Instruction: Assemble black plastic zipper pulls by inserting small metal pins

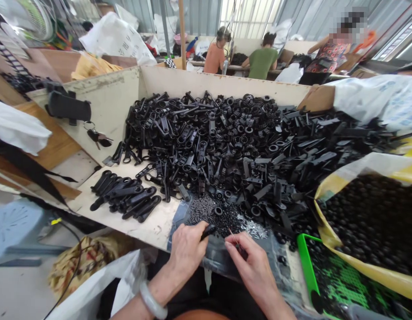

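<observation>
My left hand (188, 251) is closed round a black plastic part (208, 231) at the near edge of the work tray (109, 100). My right hand (251, 262) pinches a thin metal pin (233, 235) beside that part. Just beyond my fingers lie small dark screws (201, 211) and a few shiny pins (255, 230) on a plastic sheet. A big heap of black plastic parts (232, 146) fills the tray. A neat stack of finished black arms (126, 195) lies to the left of the heap.
A yellow bag (329, 235) full of small black rings sits at the right, with a green crate (304, 262) below it. A black holder and keys (68, 106) hang on the tray's left wall. Three people work at a far table (246, 67).
</observation>
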`<control>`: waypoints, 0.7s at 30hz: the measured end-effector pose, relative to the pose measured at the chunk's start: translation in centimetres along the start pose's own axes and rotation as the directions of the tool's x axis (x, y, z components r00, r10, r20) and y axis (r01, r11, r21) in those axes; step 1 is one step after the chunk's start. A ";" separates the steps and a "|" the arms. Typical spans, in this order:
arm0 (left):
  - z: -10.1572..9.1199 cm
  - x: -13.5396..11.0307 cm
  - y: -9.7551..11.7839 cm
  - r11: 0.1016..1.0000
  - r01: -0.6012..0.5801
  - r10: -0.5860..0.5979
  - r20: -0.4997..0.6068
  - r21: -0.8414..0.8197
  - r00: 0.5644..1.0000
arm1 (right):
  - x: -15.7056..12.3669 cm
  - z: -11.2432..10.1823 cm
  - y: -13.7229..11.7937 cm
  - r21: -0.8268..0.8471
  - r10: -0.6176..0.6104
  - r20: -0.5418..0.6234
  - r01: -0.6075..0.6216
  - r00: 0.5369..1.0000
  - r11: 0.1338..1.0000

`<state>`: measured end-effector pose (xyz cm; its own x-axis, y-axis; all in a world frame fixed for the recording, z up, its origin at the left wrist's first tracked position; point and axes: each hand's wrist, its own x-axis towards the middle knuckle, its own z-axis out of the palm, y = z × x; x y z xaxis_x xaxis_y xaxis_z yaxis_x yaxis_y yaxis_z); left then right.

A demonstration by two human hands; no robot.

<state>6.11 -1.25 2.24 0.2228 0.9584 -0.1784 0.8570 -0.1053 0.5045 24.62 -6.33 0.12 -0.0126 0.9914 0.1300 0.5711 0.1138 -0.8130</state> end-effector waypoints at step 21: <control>-1.3 -0.9 -2.0 0.898 0.151 -0.169 -0.005 -0.413 0.986 | 3.0 3.1 -1.0 -0.317 -0.114 0.083 0.135 0.990 0.939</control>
<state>3.63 -1.58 2.51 0.0725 0.9638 -0.2564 0.6111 0.1602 0.7752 21.49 -3.28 -0.39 -0.1459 0.9739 0.1739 0.7946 0.2200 -0.5658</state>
